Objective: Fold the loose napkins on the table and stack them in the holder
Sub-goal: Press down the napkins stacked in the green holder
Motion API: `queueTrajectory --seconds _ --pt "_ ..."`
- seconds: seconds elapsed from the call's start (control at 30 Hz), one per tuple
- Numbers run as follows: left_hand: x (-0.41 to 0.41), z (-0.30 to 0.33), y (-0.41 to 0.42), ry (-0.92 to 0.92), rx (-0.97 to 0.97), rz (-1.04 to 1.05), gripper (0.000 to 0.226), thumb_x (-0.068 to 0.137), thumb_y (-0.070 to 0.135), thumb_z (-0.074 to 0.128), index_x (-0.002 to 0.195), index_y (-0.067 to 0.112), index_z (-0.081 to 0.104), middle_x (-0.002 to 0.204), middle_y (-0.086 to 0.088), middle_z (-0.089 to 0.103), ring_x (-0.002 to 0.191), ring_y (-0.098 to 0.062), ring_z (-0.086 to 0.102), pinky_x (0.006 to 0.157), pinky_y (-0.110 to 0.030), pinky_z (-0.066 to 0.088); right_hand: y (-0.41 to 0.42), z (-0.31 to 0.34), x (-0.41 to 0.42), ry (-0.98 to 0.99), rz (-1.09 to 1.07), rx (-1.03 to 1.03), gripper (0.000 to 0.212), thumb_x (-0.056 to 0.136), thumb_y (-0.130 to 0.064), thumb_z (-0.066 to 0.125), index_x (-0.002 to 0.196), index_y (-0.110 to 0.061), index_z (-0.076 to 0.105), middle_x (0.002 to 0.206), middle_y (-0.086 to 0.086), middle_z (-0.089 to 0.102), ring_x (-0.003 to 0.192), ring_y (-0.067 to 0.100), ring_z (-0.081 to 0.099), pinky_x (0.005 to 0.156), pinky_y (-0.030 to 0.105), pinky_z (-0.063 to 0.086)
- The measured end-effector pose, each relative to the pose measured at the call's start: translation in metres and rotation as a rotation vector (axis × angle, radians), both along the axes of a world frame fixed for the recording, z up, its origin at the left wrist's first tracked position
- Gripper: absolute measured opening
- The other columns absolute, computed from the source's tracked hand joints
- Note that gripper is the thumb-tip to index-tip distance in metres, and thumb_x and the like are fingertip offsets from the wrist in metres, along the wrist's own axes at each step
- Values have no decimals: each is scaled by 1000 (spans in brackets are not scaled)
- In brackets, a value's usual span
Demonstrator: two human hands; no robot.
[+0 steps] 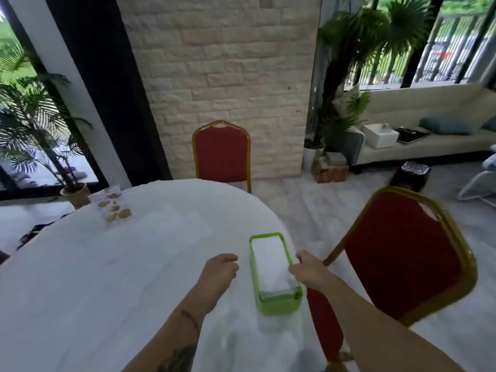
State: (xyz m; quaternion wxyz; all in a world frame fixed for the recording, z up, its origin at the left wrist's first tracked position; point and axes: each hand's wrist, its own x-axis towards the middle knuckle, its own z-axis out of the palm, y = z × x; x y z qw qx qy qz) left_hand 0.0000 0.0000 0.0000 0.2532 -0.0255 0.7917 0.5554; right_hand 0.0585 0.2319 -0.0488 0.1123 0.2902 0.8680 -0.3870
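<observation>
The right hand (pixel 306 268) grips the right rim of the green napkin holder (pixel 277 304); the left hand (pixel 221 268) hovers just left of it, fingers loosely curled, holding nothing. Between them, white folded napkins (pixel 269 261) fill the holder. Under both lies a white-clothed round table (pixel 107 264); red gold-framed chairs (pixel 402 261) stand beyond and right, before a pale stone wall (pixel 220 63).

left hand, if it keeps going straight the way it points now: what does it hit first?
Probably nothing soon. The left hand points up and away across the white table, passing left of the green holder. Beyond lies bare cloth, then the far red chair. Depth is unclear.
</observation>
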Motion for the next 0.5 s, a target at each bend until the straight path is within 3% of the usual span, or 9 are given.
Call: queueTrajectory --seconds 0.1,0.17,0.23,0.3,0.37,0.5 --pt "1 -15 26 -129 -9 -37 25 85 10 55 108 18 61 98 -8 65 88 -22 63 71 -29 47 4 -10 -6 -20 -28 -100 66 89 -35 53 150 -18 34 144 6 47 101 15 49 87 29 43" --pt "4 -22 39 -205 -42 -69 13 84 8 53 87 21 55 96 -10 58 84 -23 56 72 -33 42 2 -17 -9 -29 -59 -201 59 92 -29 52 147 -15 37 134 7 52 97 15 54 80 29 45" --pt "6 -29 47 -254 -75 -102 13 83 12 55 78 22 50 102 -12 56 87 -23 53 73 -33 42 -1 -23 -13 -11 -91 -248 52 90 -27 52 140 -14 45 121 5 58 97 18 59 82 33 52" --pt "7 -28 52 -262 -95 -161 9 80 18 58 89 18 57 110 -15 60 90 -22 54 74 -32 44 -3 -27 -18 -8 -124 -268 47 88 -27 54 132 -15 49 114 3 60 98 21 60 85 38 54" --pt "6 -30 53 -264 -96 -179 30 74 22 58 102 14 62 109 -15 62 88 -21 54 73 -32 43 -9 -28 -23 -13 -167 -293 49 85 -28 58 132 -16 48 114 4 58 99 22 58 83 37 53" --pt "4 -27 38 -240 -100 -143 36 71 23 58 105 14 63 97 -11 60 84 -21 51 73 -34 40 -30 -24 -33 -39 -143 -249 52 83 -29 58 131 -16 46 115 5 56 102 24 56 84 36 51"
